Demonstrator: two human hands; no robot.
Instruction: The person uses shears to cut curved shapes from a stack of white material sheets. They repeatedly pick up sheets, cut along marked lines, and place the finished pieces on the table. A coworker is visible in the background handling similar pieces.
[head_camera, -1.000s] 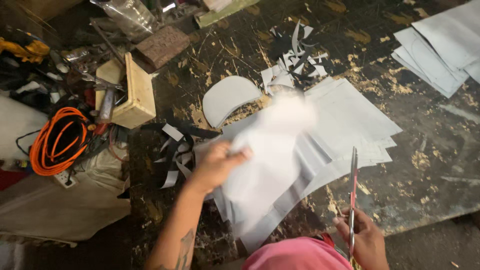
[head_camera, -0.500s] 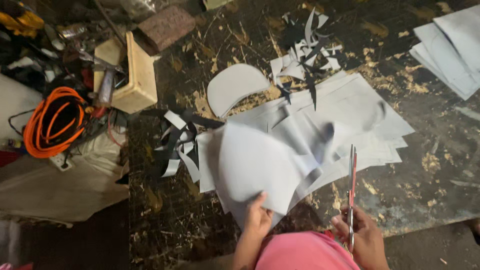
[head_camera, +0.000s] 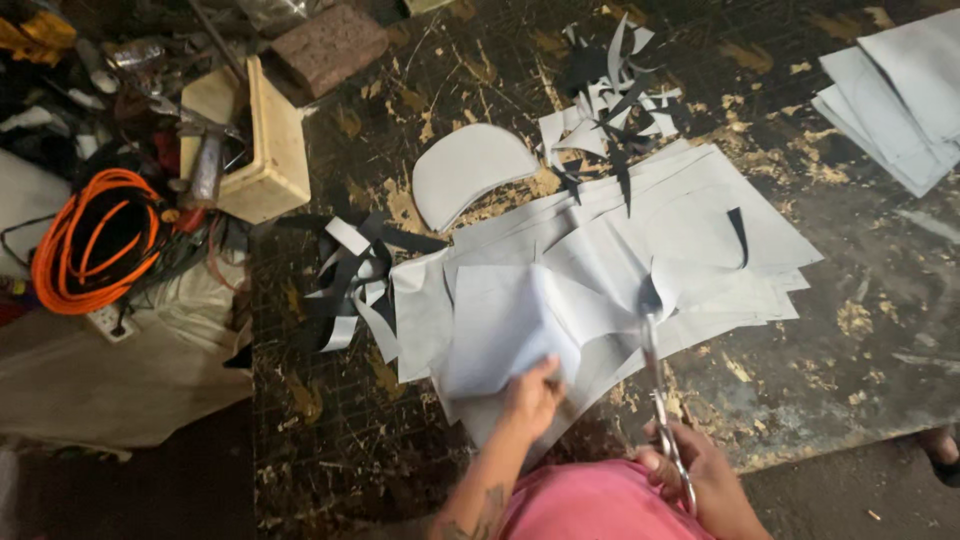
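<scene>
Scissors (head_camera: 655, 375) sit in the right hand (head_camera: 700, 475), which is closed through the handles at the near edge of the worktop (head_camera: 880, 330), blades pointing away into the pile of pale grey sheets (head_camera: 640, 250). Just to the left, the left hand (head_camera: 530, 395) pinches the near edge of the top sheet (head_camera: 500, 325), fingers closed on it and lifting it slightly, so its corner curls off the pile. That sheet looks thin, floppy and smooth, pale grey, with an uneven edge where the blades meet it. Judging from how things lie, the cutting seems partly done: one finished curved piece (head_camera: 470, 180), rounded on top like a half-moon, lies beyond the pile, and black and grey offcuts (head_camera: 355, 280) are scattered at the left and far side, yet most sheets in the pile appear whole. Farther left stands a cream wooden box (head_camera: 260, 140) with a hammer (head_camera: 205, 165) resting beside it, and an orange coiled cable (head_camera: 85, 240) lies past that. At the far right corner, a second stack of grey sheets (head_camera: 900, 90) lies untouched.
</scene>
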